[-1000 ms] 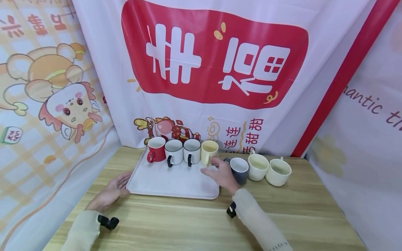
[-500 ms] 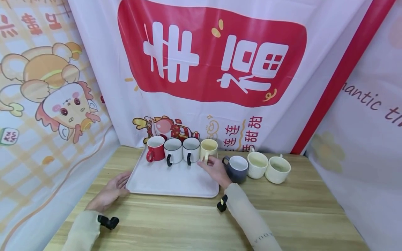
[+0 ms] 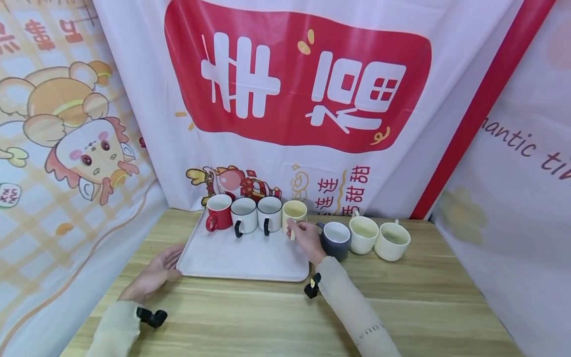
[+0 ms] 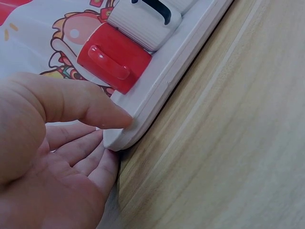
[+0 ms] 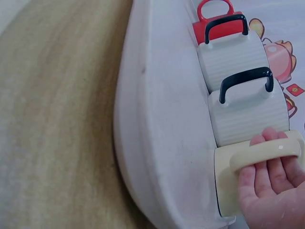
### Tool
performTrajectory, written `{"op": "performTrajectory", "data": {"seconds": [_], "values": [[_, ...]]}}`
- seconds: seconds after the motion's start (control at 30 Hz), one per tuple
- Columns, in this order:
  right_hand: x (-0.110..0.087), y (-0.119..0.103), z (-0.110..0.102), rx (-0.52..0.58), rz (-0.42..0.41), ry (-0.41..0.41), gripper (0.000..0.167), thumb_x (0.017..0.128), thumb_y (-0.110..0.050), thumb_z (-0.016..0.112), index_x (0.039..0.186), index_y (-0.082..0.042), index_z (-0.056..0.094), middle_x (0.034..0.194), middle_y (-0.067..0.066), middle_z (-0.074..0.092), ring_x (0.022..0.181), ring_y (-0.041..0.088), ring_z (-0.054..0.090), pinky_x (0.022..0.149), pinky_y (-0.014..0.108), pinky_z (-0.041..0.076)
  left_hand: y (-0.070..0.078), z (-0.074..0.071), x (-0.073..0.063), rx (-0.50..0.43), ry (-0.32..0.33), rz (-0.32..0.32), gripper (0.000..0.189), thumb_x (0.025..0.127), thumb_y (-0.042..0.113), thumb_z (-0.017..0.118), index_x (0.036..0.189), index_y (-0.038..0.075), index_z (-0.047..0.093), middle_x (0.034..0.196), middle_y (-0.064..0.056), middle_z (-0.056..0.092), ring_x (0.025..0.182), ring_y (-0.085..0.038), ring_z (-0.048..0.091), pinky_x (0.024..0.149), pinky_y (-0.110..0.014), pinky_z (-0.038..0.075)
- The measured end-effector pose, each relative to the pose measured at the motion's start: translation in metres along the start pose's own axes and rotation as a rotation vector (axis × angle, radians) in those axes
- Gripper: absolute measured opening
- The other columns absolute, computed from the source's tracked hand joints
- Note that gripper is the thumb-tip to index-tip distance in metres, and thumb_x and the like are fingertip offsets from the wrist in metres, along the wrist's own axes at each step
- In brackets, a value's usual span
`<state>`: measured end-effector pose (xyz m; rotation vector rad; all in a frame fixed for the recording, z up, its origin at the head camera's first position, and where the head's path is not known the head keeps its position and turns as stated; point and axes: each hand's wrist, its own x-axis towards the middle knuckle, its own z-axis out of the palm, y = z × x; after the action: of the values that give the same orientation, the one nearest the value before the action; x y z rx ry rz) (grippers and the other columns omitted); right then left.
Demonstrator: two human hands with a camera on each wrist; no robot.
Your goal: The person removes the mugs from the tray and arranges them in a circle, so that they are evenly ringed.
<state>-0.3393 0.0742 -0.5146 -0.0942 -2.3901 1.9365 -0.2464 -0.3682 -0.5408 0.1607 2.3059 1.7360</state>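
Observation:
A white tray (image 3: 241, 258) lies on the table with a row of mugs along its far side: a red mug (image 3: 219, 213), two white mugs with black handles (image 3: 244, 215) and a pale yellow mug (image 3: 295, 208). My right hand (image 3: 305, 238) holds the yellow mug's handle at the tray's right end. In the right wrist view its fingers (image 5: 274, 174) run through that handle, against the mug's side. My left hand (image 3: 156, 270) rests at the tray's near left corner. Its fingers stretch along the outer edge, and the thumb (image 4: 107, 107) lies over the rim in the left wrist view.
Right of the tray, a dark grey mug (image 3: 335, 240) and two cream mugs (image 3: 363, 235) stand on the wooden table (image 3: 250, 317). A printed cloth (image 3: 294, 163) hangs behind the tray, and another (image 3: 53, 208) hangs at the left.
My right hand has moved left from beside the yellow mug and taken hold of its handle. The left hand has stayed at the tray's corner. The whole head view has shifted slightly.

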Motion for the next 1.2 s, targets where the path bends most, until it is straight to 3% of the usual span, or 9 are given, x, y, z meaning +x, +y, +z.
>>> {"op": "performTrajectory", "data": {"seconds": [0.17,0.27,0.5,0.63,0.77,0.83,1.0,1.1,1.2], "values": [[-0.008,-0.001,-0.005,0.062,-0.022,0.051,0.043,0.103,-0.036,0.068,0.086,0.002,0.077,0.075,0.005,0.072,0.070,0.013,0.063,0.063,0.018,0.050,0.000,0.000,0.000,0.012,0.000,0.015,0.098,0.085,-0.009,0.064,0.166,-0.007,0.009,0.174,-0.032,0.009,0.161,-0.053,0.009,0.130,-0.038,0.031],[-0.012,-0.005,-0.007,0.104,-0.020,0.045,0.042,0.104,-0.032,0.067,0.083,0.004,0.074,0.071,0.002,0.067,0.066,0.012,0.060,0.062,0.018,0.050,0.000,0.000,0.000,0.019,0.000,0.015,0.097,0.086,-0.008,0.065,0.166,-0.007,0.009,0.174,-0.032,0.009,0.161,-0.053,0.009,0.131,-0.041,0.030],[-0.023,-0.017,-0.015,0.238,0.091,-0.023,0.036,0.104,-0.025,0.066,0.081,0.003,0.069,0.070,0.000,0.059,0.065,0.012,0.055,0.060,0.021,0.048,0.004,0.000,0.000,0.014,-0.001,-0.005,0.099,0.085,-0.008,0.065,0.166,-0.006,0.008,0.174,-0.032,0.009,0.161,-0.053,0.009,0.132,-0.048,0.026],[-0.031,-0.022,-0.023,0.270,0.102,-0.096,0.036,0.105,-0.020,0.063,0.075,-0.001,0.064,0.066,0.001,0.055,0.063,0.015,0.051,0.060,0.024,0.043,0.003,0.000,0.000,0.016,-0.002,0.000,0.099,0.085,-0.007,0.065,0.166,-0.007,0.008,0.174,-0.033,0.009,0.161,-0.053,0.009,0.131,-0.037,0.031],[-0.040,-0.026,-0.032,0.311,0.105,-0.176,0.035,0.104,-0.018,0.062,0.072,-0.004,0.061,0.064,0.002,0.054,0.063,0.017,0.049,0.060,0.025,0.041,0.001,-0.001,-0.001,0.014,-0.004,0.018,0.098,0.086,-0.007,0.065,0.165,-0.008,0.009,0.174,-0.033,0.009,0.161,-0.054,0.008,0.120,-0.015,0.038],[-0.046,-0.030,-0.038,0.340,0.102,-0.214,0.033,0.105,-0.016,0.061,0.073,-0.005,0.062,0.065,0.002,0.054,0.063,0.016,0.049,0.061,0.024,0.042,0.001,-0.001,-0.002,0.012,-0.001,0.014,0.098,0.086,-0.007,0.065,0.165,-0.008,0.009,0.174,-0.033,0.009,0.161,-0.054,0.008,0.124,-0.020,0.037],[-0.062,-0.039,-0.058,0.369,0.066,-0.314,0.033,0.106,-0.011,0.057,0.074,-0.005,0.062,0.068,0.002,0.053,0.066,0.017,0.048,0.063,0.024,0.042,0.003,0.001,-0.001,0.011,0.003,-0.007,0.099,0.085,-0.008,0.065,0.166,-0.007,0.007,0.174,-0.033,0.009,0.161,-0.053,0.009,0.131,-0.053,0.021],[-0.071,-0.041,-0.073,0.356,0.060,-0.366,0.037,0.107,-0.011,0.054,0.071,-0.008,0.061,0.068,0.000,0.053,0.066,0.015,0.048,0.065,0.023,0.042,0.004,0.002,-0.002,0.013,0.008,-0.014,0.100,0.085,-0.008,0.065,0.166,-0.007,0.007,0.174,-0.033,0.009,0.161,-0.053,0.010,0.130,-0.059,0.017],[-0.080,-0.040,-0.091,0.324,0.063,-0.403,0.039,0.108,-0.011,0.053,0.070,-0.012,0.061,0.068,-0.003,0.054,0.066,0.012,0.048,0.065,0.021,0.041,0.005,0.002,-0.003,0.017,0.008,-0.012,0.100,0.085,-0.008,0.065,0.166,-0.007,0.006,0.174,-0.033,0.009,0.161,-0.053,0.010,0.130,-0.057,0.019]]}}
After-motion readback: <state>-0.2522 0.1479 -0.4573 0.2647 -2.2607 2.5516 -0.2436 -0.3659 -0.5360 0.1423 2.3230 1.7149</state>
